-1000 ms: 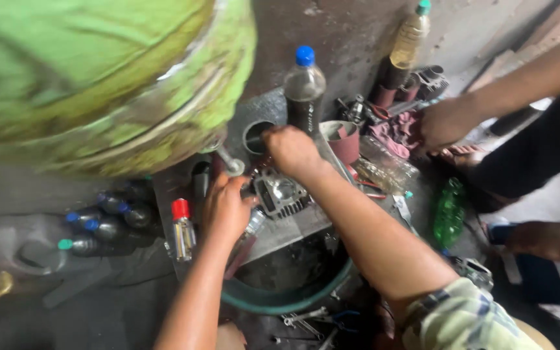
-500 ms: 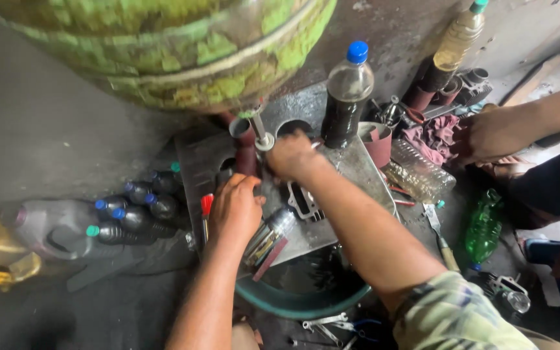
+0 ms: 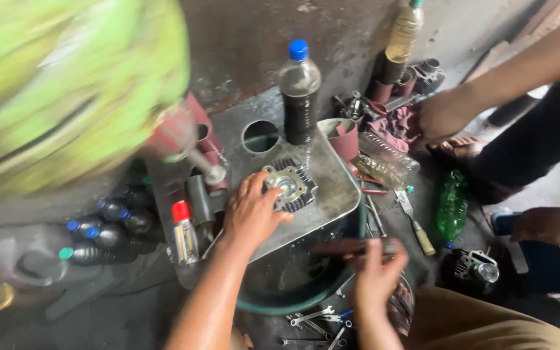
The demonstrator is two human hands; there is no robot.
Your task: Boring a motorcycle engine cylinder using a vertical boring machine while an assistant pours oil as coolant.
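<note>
Your left hand (image 3: 251,217) rests on finned metal engine part (image 3: 288,186), fingers curled loosely on its near edge; part sits mid metal counter (image 3: 332,194), just below dark-liquid bottle (image 3: 300,94); your right hand (image 3: 376,275), below and right of part, pinches blurred flat dark strip (image 3: 351,247); another person's hand (image 3: 445,113) far right of part.

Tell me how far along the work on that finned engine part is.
Done: the finned engine part lies off any engine on the metal plate. In hand: the left hand steadies it, and the right hand holds a flat dark strip. Left: the strip hasn't touched the part.
</note>
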